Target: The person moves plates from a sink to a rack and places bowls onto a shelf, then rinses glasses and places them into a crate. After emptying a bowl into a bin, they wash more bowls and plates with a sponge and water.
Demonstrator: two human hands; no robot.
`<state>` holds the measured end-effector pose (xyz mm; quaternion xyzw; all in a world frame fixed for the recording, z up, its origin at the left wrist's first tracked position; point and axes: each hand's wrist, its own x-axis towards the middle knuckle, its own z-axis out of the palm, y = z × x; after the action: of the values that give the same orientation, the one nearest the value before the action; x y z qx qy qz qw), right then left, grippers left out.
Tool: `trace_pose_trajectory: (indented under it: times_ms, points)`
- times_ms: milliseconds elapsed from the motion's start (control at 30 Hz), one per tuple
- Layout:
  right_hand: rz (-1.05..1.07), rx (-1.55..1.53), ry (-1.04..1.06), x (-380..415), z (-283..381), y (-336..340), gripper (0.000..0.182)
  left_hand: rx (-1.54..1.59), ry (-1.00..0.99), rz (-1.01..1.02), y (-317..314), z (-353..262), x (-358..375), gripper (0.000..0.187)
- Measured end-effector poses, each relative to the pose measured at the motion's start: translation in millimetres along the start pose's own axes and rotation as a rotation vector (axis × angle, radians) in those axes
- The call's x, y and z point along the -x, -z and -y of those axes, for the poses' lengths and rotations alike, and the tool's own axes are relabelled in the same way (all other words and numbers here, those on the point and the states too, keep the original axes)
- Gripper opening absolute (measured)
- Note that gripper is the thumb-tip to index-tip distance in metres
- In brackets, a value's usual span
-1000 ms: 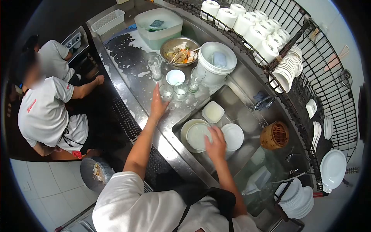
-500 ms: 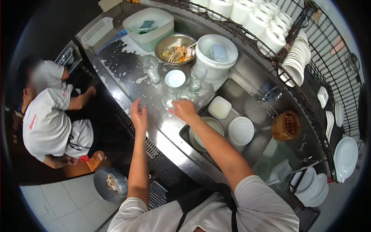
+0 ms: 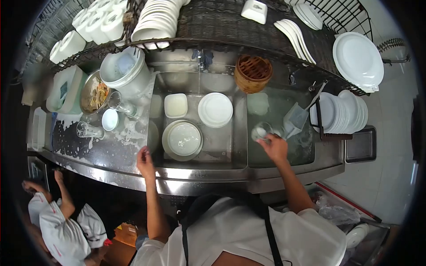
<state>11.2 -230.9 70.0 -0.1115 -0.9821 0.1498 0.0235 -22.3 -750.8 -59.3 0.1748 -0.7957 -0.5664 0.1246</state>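
Observation:
My right hand (image 3: 276,148) is closed on a clear drinking glass (image 3: 261,131) over the water-filled right basin (image 3: 284,155). To the right of it, a translucent scoop-like container (image 3: 296,119) with a handle leans in the water. My left hand (image 3: 145,163) hovers by the counter's front edge, fingers loosely curled and holding nothing. The left basin (image 3: 224,150) contains a square dish (image 3: 176,105), a round white plate (image 3: 215,109) and a bowl (image 3: 184,138) resting in a larger one. On the counter lie two tall glasses (image 3: 90,130) and a small white bowl (image 3: 110,119).
Behind the counter stand a white bucket (image 3: 133,75), a metal bowl of food scraps (image 3: 84,97) and a soapy tub (image 3: 73,84). A bamboo steamer (image 3: 253,75) sits behind the basins. Racked plates (image 3: 341,113) are at right. Another person (image 3: 66,230) is at lower left.
My view has swung right toward the basins. My right hand has carried glassware from the counter to the right basin. The small glasses are gone from the counter.

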Motion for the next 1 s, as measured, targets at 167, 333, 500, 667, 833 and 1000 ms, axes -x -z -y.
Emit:
trace_pose_trajectory:
  times_ms: [167, 333, 500, 667, 833, 1000]
  points:
    - [0.236, 0.07, -0.081, 9, -131, -80, 0.047, -0.108, -0.088, 0.286, -64, -60, 56, 0.028]
    - [0.297, 0.113, 0.062, -14, -207, -210, 0.05, -0.24, -0.107, 0.326, -109, -78, 97, 0.031]
    - [0.526, -0.006, -0.045, -54, -117, -88, 0.052, 0.251, 0.431, 0.485, -179, -35, 116, 0.03]
    - [0.426, -0.308, 0.188, -65, -60, 15, 0.04, 0.558, 0.674, 0.673, -247, -66, 114, 0.059]
    - [0.709, -1.502, 0.021, -99, -23, 8, 0.029, 0.955, 0.719, 0.724, -317, -128, 81, 0.072]
    - [0.924, -2.11, -0.126, -102, -8, -7, 0.052, 1.28, 0.603, 0.882, -368, -145, 41, 0.078]
